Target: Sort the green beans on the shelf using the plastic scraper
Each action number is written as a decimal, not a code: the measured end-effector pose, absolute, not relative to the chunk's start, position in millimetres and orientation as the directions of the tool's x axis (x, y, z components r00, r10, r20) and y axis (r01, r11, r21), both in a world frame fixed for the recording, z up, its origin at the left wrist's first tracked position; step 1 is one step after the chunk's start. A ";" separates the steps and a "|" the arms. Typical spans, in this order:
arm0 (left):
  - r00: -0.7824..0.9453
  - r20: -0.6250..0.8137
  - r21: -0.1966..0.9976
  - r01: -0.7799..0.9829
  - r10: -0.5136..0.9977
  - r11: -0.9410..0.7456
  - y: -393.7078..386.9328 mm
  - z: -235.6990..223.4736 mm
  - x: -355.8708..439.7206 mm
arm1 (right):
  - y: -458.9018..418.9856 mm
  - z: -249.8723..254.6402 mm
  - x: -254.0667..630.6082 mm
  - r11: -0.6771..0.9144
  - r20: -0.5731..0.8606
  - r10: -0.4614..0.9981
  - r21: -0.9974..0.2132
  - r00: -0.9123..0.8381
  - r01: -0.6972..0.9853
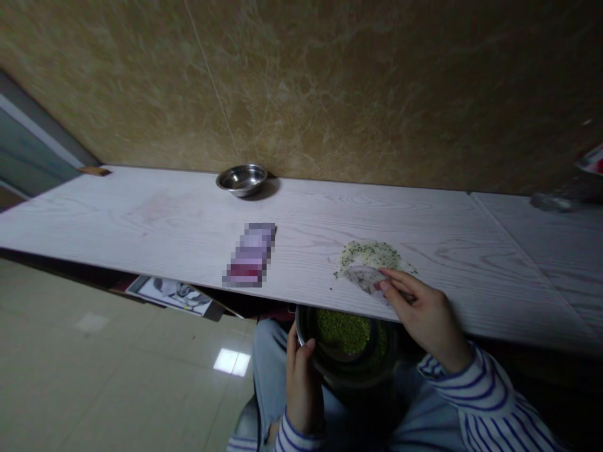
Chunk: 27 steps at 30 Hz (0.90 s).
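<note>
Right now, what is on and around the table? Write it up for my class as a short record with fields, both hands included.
Left hand: holds the pot by its rim
Right hand: holds a clear dish at the pile's near side
Pot contents: green grains
Pile: white and green grains, on the table
Bowl: metal, upright, near the wall
Pixelated item: on the table, unidentifiable

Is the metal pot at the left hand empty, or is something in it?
Not empty: green grains show inside the pot. How deep they lie, I cannot tell.
</note>
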<state>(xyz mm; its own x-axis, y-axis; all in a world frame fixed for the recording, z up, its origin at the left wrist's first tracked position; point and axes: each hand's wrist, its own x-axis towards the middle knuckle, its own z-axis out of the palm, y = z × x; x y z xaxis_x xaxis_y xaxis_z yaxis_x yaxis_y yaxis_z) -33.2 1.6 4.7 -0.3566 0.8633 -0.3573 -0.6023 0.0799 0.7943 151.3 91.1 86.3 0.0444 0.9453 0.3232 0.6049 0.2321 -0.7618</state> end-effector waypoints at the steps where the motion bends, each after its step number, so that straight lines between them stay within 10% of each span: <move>1: -0.356 -0.357 0.790 -0.609 0.864 0.075 2.0 4.2 -33.5 | 91.3 86.7 152.7 0.222 0.319 0.946 -0.764 0.056 0.606; 27: -0.355 -0.373 0.821 -0.557 0.857 0.127 6.8 8.5 -37.8 | 85.0 91.4 128.9 0.310 0.287 0.948 -0.750 -0.135 0.584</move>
